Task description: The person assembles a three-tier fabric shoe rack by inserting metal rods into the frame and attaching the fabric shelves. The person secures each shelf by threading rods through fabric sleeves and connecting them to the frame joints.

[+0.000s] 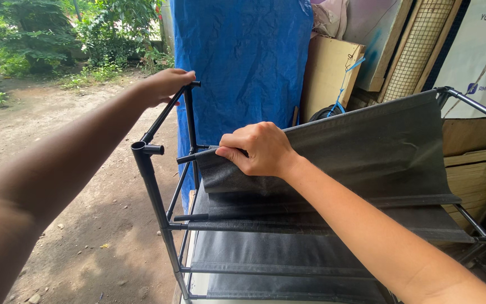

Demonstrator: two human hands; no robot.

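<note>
Rack [158, 191], a black tube frame with grey fabric shelves, stands on bare dirt ground [74, 225] in front of a blue tarp [243, 56]. The left hand [167, 85] is closed over the top of the far left corner, where a slanting tube [161, 117] meets an upright one; its fingers curl around the joint, so the tube end is mostly hidden beneath them. The right hand [260, 147] pinches the left edge of the top shelf cloth [367, 146], thumb underneath and fingers folded over the hem, just beside the bare end of a rod [189, 158] that sticks out of the cloth's sleeve. That cloth sags in a curve from a high rail [476, 104] at the right down to the hand. The near left post [144, 169] ends in an open socket with a short stub pointing right, and the rod end lies near the stub but apart from it. Below, two more cloth shelves [288, 253] lie flat and taut between their rails. Behind the rack, boards [330, 70], a wire mesh panel [417, 45] and a white sheet [485, 50] lean against one another at the right. Green bushes [40, 34] fill the far left beyond the dirt.
</note>
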